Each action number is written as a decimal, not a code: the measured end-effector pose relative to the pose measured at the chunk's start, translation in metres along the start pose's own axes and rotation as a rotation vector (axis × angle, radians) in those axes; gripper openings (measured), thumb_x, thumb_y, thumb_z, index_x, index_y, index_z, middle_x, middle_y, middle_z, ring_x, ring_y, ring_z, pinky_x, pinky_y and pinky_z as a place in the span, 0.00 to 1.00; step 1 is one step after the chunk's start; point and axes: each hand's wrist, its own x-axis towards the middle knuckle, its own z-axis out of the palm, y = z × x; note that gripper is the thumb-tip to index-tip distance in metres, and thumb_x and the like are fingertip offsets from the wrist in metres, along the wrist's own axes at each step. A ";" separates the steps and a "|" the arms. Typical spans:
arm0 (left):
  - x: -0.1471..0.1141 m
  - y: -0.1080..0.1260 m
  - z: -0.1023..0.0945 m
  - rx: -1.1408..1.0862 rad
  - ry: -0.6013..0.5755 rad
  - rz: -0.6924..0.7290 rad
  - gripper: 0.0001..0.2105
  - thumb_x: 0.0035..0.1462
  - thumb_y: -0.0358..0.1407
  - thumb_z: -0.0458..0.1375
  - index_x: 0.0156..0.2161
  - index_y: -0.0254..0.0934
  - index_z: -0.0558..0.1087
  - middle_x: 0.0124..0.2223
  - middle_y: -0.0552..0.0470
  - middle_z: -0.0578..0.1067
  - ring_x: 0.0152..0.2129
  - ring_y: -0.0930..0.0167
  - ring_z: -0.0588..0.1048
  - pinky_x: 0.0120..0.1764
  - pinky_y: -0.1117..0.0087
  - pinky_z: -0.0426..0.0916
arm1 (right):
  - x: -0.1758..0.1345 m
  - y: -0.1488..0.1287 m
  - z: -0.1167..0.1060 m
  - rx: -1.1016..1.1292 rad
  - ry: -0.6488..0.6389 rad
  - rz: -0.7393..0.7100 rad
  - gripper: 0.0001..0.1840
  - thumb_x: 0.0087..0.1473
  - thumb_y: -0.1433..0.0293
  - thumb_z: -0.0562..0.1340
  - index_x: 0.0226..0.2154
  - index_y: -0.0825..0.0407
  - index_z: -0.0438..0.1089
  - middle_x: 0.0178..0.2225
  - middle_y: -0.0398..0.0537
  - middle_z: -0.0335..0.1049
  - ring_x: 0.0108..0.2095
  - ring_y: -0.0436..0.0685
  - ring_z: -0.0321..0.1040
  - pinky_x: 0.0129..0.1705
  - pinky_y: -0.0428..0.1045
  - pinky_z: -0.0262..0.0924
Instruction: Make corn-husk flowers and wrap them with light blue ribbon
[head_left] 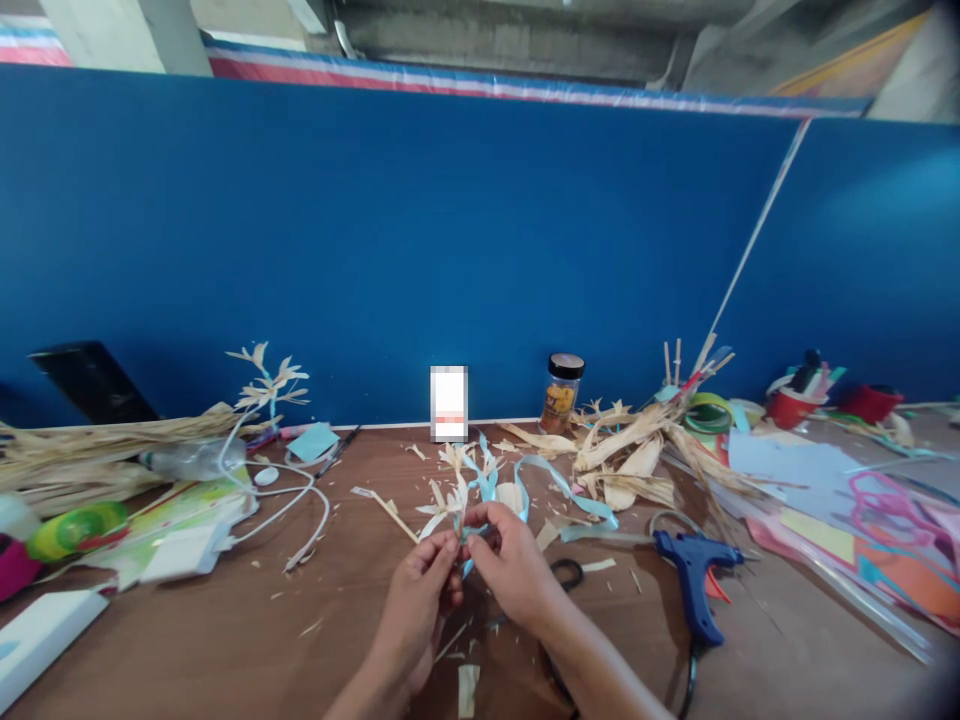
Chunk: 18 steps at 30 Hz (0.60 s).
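Observation:
My left hand (pixel 425 585) and my right hand (pixel 511 560) meet low in the middle of the view, fingers pinched together. Between their fingertips is the lower part of a flower (pixel 450 498) made of pale dried husk, its petals pointing away from me. Light blue ribbon (pixel 486 480) shows at the flower and just beyond the right fingers; whether it is all one length is hidden. A looser blue ribbon (pixel 536 463) curls on the table to the right. Beside my right wrist lies the black handle of what looks like scissors (pixel 568 573). The fingers cover the stem.
A blue glue gun (pixel 694 580) lies right of my hands. Dried husks (pixel 630 460) and a lidded jar (pixel 561 395) stand before the blue partition (pixel 450 220). At left are a finished-looking husk flower spray (pixel 274 385), a white cable (pixel 311 490) and a plastic bottle (pixel 191 460).

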 end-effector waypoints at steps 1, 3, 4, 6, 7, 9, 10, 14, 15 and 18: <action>-0.001 0.001 0.001 -0.005 -0.001 -0.005 0.11 0.43 0.38 0.62 0.32 0.33 0.72 0.19 0.59 0.64 0.13 0.83 0.60 0.18 0.83 0.57 | 0.000 0.000 0.000 -0.013 0.013 -0.001 0.07 0.47 0.71 0.56 0.33 0.52 0.66 0.25 0.42 0.67 0.25 0.51 0.63 0.30 0.46 0.58; -0.002 0.002 0.002 -0.003 -0.004 -0.013 0.12 0.42 0.38 0.62 0.33 0.33 0.72 0.19 0.59 0.65 0.14 0.82 0.61 0.19 0.82 0.59 | 0.000 0.001 0.001 -0.037 0.033 0.005 0.08 0.46 0.68 0.58 0.32 0.52 0.66 0.23 0.41 0.67 0.22 0.50 0.62 0.27 0.45 0.57; -0.003 0.002 0.003 0.001 -0.006 -0.018 0.12 0.42 0.38 0.62 0.33 0.33 0.72 0.19 0.59 0.65 0.14 0.82 0.62 0.20 0.82 0.60 | 0.000 0.001 0.001 -0.040 0.041 0.010 0.08 0.46 0.67 0.59 0.31 0.52 0.66 0.23 0.41 0.67 0.22 0.50 0.61 0.26 0.45 0.57; -0.004 0.002 0.004 0.002 -0.012 -0.029 0.12 0.42 0.38 0.63 0.34 0.33 0.73 0.20 0.58 0.66 0.15 0.81 0.63 0.21 0.81 0.61 | 0.000 0.001 0.001 -0.031 0.057 0.013 0.07 0.46 0.66 0.59 0.28 0.53 0.66 0.22 0.41 0.67 0.22 0.50 0.62 0.26 0.44 0.57; -0.004 0.002 0.004 0.000 -0.020 -0.031 0.12 0.42 0.37 0.63 0.34 0.34 0.73 0.21 0.57 0.67 0.16 0.81 0.63 0.22 0.81 0.61 | 0.000 0.001 0.001 -0.019 0.065 0.014 0.06 0.46 0.66 0.58 0.28 0.53 0.66 0.23 0.41 0.67 0.23 0.50 0.62 0.27 0.44 0.57; -0.003 0.002 0.003 -0.001 -0.035 -0.022 0.12 0.41 0.36 0.63 0.34 0.34 0.73 0.24 0.56 0.69 0.17 0.81 0.65 0.23 0.80 0.62 | 0.001 0.000 0.001 0.018 0.069 0.018 0.06 0.47 0.67 0.58 0.26 0.53 0.65 0.23 0.42 0.67 0.23 0.50 0.63 0.27 0.44 0.57; -0.003 0.001 0.003 -0.002 -0.039 -0.015 0.12 0.41 0.36 0.63 0.34 0.34 0.73 0.25 0.55 0.70 0.18 0.80 0.65 0.24 0.80 0.63 | 0.002 0.000 0.001 0.043 0.065 0.026 0.06 0.47 0.67 0.58 0.26 0.53 0.65 0.23 0.42 0.67 0.23 0.50 0.62 0.27 0.44 0.57; 0.000 0.000 -0.001 -0.007 0.006 0.004 0.11 0.39 0.35 0.64 0.32 0.33 0.74 0.22 0.57 0.68 0.16 0.81 0.64 0.22 0.81 0.62 | 0.004 -0.002 0.000 0.142 0.091 0.041 0.09 0.48 0.65 0.57 0.28 0.54 0.66 0.23 0.42 0.67 0.21 0.49 0.60 0.23 0.43 0.55; 0.001 -0.001 -0.002 -0.007 0.019 0.005 0.11 0.39 0.35 0.65 0.31 0.33 0.73 0.21 0.57 0.68 0.16 0.81 0.63 0.21 0.81 0.61 | 0.005 -0.003 -0.001 0.157 0.117 0.033 0.09 0.48 0.64 0.57 0.29 0.54 0.66 0.23 0.42 0.67 0.22 0.49 0.60 0.23 0.43 0.55; 0.002 -0.002 -0.004 0.002 0.045 0.020 0.11 0.39 0.35 0.65 0.31 0.33 0.73 0.20 0.58 0.68 0.15 0.82 0.62 0.19 0.82 0.59 | 0.007 -0.003 -0.002 0.166 0.185 0.020 0.11 0.48 0.64 0.57 0.31 0.54 0.67 0.23 0.43 0.66 0.22 0.49 0.59 0.22 0.43 0.54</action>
